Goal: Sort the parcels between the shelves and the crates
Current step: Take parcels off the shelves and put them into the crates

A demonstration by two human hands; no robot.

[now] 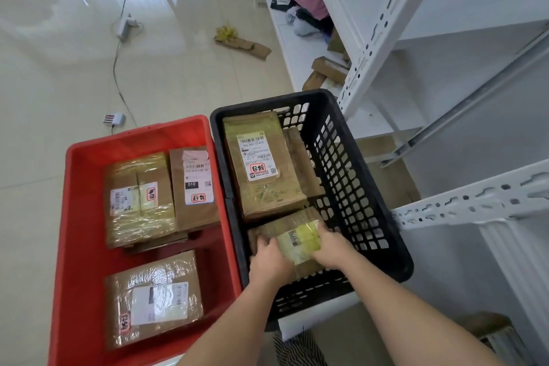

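Far left, a white power strip (124, 27) lies on the pale tiled floor (59, 98), its cable trailing toward a small charger (113, 119) near the crates. The red crate (64, 246) holds three taped cardboard parcels: one at its near end (153, 300), a plastic-wrapped one (138, 199) farther in, and a narrower one (194, 187) just beside that, against the crate's right wall. Touching the red crate on its right is the black crate (356, 157) with perforated walls. A large labelled parcel (261, 163) lies flat at its far end, with another brown parcel (300, 160) wedged between it and the right wall. At the crate's near end both hands reach in: the left hand (269, 258) and right hand (329, 244) have their fingers curled over the two sides of a small parcel (300, 239) wrapped in yellowish tape, gripping it between them inside the crate. On the right stands a white metal shelf unit (383, 27); its low shelf farther back carries soft mailer bags (306, 0) and small boxes (326, 68).
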